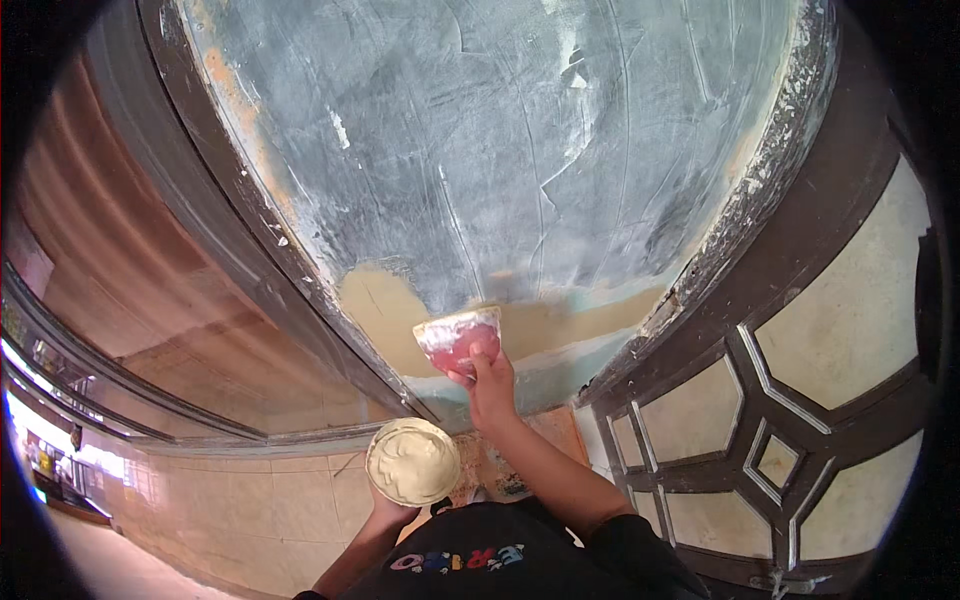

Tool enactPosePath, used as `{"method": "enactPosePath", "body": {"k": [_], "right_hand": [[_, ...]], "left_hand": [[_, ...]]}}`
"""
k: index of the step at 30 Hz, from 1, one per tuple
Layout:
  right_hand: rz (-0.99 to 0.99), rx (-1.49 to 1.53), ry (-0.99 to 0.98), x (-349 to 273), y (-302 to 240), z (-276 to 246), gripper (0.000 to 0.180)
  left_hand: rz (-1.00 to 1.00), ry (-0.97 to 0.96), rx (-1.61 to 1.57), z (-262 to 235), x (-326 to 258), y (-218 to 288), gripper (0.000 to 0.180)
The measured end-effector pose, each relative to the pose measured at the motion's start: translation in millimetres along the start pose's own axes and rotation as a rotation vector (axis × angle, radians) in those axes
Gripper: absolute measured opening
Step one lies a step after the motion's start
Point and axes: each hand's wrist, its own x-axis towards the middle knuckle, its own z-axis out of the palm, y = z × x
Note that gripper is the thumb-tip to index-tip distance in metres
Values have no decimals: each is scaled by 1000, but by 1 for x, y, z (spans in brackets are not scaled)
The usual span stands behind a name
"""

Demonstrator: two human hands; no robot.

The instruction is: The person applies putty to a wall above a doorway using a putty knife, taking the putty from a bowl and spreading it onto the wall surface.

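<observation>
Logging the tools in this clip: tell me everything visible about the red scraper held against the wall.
The red scraper is a flat, wide-bladed spreader, seemingly plastic, its upper edge and face smeared with pale cream filler. It is held upright with the blade edge pressed against the grey-blue wall panel, at the top of a tan filled patch. The right hand grips its lower end from below, fingers on its face. No separate handle shows.

red putty scraper (pixel 459 338) flat against wall; round pan of cream putty (pixel 412 461) held level below.
</observation>
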Motion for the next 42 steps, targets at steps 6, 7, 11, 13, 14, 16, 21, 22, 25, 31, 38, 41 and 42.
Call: {"method": "enactPosePath", "body": {"k": [6, 7, 11, 13, 14, 16, 21, 22, 25, 31, 38, 41, 42], "right_hand": [[115, -38, 93, 19, 56, -53, 26], [125, -40, 137, 13, 63, -61, 25], [94, -144, 161, 0, 72, -76, 23], [-151, -669, 16, 0, 57, -73, 25], [-152, -670, 16, 2, 49, -72, 25], [-415, -1026, -58, -1, 5, -43, 30], [-646, -1192, 16, 22, -60, -23, 32], [-688, -1193, 61, 27, -73, -30, 31], [-701, -1041, 78, 28, -113, -58, 27], [-588, -1041, -10, 9, -115, -49, 28], [-719, -1085, 74, 25, -114, -44, 27], [-698, -1351, 310, 13, -144, -63, 25], [-699, -1352, 314, 10, -144, -60, 25]], "left_hand": [[13, 7, -19, 3, 1, 10, 74], [17, -7, 23, 2, 0, 11, 76], [-42, 41, -71, 6, 0, 16, 79], [-119, 42, -188, 3, -4, 10, 75], [-119, 41, -189, -1, -3, 8, 75], [133, -71, 169, -6, -1, 6, 66], [-36, -57, -92, 3, -2, -1, 49], [-164, -26, -270, 4, -1, -3, 44], [-311, 10, -615, 2, -3, -1, 47], [-326, -14, -564, 7, 4, 6, 46], [72, -95, 230, -1, 5, -15, 72], [-69, -38, 25, 10, 6, 2, 73], [-208, 13, -246, 17, 8, 9, 76]]}}
